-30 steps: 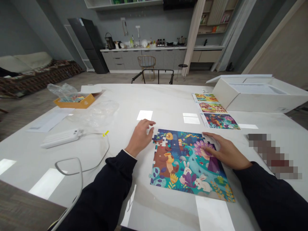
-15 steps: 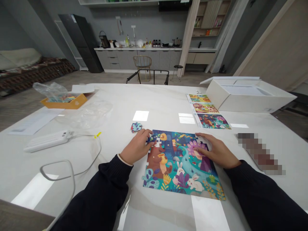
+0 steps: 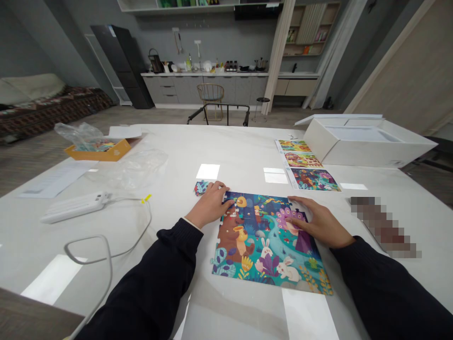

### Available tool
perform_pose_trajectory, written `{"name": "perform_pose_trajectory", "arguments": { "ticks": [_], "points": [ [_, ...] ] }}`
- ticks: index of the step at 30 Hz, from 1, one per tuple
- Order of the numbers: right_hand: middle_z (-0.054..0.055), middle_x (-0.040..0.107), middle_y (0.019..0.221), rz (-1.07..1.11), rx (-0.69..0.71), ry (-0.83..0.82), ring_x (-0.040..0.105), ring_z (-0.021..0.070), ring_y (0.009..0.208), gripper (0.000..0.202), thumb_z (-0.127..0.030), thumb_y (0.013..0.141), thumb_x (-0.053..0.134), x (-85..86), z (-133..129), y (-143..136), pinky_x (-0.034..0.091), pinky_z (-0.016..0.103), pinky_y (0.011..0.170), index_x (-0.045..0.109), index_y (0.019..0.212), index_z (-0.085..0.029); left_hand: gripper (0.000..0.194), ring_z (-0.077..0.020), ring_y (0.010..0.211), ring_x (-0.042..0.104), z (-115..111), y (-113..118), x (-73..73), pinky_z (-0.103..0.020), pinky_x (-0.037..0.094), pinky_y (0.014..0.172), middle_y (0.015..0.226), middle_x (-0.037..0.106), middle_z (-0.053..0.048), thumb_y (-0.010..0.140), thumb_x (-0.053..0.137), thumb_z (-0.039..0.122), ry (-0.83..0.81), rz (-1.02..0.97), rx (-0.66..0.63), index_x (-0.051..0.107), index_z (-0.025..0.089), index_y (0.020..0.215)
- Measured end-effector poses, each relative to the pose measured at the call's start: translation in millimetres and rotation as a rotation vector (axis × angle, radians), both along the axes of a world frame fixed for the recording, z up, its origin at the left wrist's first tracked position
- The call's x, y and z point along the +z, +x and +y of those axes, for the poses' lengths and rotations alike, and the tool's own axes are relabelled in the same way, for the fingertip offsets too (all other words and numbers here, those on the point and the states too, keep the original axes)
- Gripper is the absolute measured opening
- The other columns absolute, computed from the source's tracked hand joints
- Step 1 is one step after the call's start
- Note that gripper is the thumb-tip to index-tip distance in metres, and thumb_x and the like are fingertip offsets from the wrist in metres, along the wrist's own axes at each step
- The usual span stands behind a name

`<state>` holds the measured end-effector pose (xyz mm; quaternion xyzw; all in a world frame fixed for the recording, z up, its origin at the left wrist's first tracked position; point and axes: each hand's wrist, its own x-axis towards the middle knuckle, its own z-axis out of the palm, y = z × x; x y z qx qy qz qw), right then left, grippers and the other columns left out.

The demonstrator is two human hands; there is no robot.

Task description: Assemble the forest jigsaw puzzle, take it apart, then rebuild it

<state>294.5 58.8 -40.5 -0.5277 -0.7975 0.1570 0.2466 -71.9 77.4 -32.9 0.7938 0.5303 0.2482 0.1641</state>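
Observation:
A nearly whole jigsaw puzzle (image 3: 269, 245) with a bear, rabbits and a peacock lies flat on the white table. My left hand (image 3: 209, 204) is at its upper left corner, fingers bent over the edge and thumb on the picture; whether a loose piece is under the fingertips is hidden. Around the upper right edge, my right hand (image 3: 320, 222) is closed, with the thumb resting on the peacock and the fingers along the border. Just behind my left fingers sits a small stack of puzzle pieces (image 3: 200, 187), partly covered by them.
Reference picture sheets (image 3: 300, 163) lie before an open white box (image 3: 368, 148). At the left are an orange box (image 3: 102, 152) of pieces, a clear plastic bag (image 3: 141, 165), paper (image 3: 53, 177) and a white power strip (image 3: 76, 208) with a looping cable. A blurred-out object (image 3: 384, 226) lies right.
My left hand has shifted slightly up and right along the corner. The white gap by the bear's head now shows picture. My right hand stays in place; the view moved slightly.

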Motion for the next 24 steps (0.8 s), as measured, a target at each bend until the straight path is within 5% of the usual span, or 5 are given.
{"name": "perform_pose_trajectory", "arguments": {
  "ticks": [7,14,20,24],
  "points": [
    [0.013,0.068,0.137,0.004,-0.008,-0.011,0.064,0.0367,0.127,0.06,-0.057,0.086,0.069,-0.3,-0.1,0.5,0.05,0.054,0.113,0.063,0.136,-0.025,0.024,-0.0321,0.106,0.059,20.6,8.2,-5.6,-0.046,0.049,0.096,0.104,0.061,-0.01,0.075,0.078,0.025,-0.1,-0.082,0.063,0.064,0.02,0.094],
    [0.014,0.068,0.138,0.006,-0.007,-0.018,0.064,0.0373,0.128,0.06,-0.057,0.086,0.068,-1.6,-0.2,0.9,0.049,0.054,0.114,0.063,0.136,-0.023,0.029,-0.0187,0.07,0.063,21.0,2.9,-9.0,-0.031,0.051,0.066,0.079,0.065,0.0,0.074,0.078,0.025,-0.226,-0.338,0.075,0.06,0.022,0.097],
    [0.013,0.069,0.137,0.001,-0.004,0.006,0.064,0.0364,0.127,0.059,-0.057,0.086,0.068,-2.6,-0.1,1.2,0.05,0.054,0.113,0.063,0.135,-0.024,0.018,-0.0186,0.073,0.07,19.1,1.6,0.4,-0.03,0.054,0.069,0.079,0.073,-0.005,0.078,0.076,0.029,-0.169,-0.601,0.164,0.07,0.018,0.091],
    [0.013,0.069,0.136,-0.001,-0.005,0.021,0.065,0.0361,0.126,0.059,-0.057,0.087,0.067,-1.5,-0.9,-0.7,0.05,0.054,0.112,0.063,0.136,-0.025,0.029,-0.02,0.081,0.072,22.0,-31.4,8.2,-0.031,0.056,0.073,0.092,0.075,-0.009,0.082,0.073,0.039,-0.005,-0.729,0.391,0.072,0.017,0.1]
  ]
}}
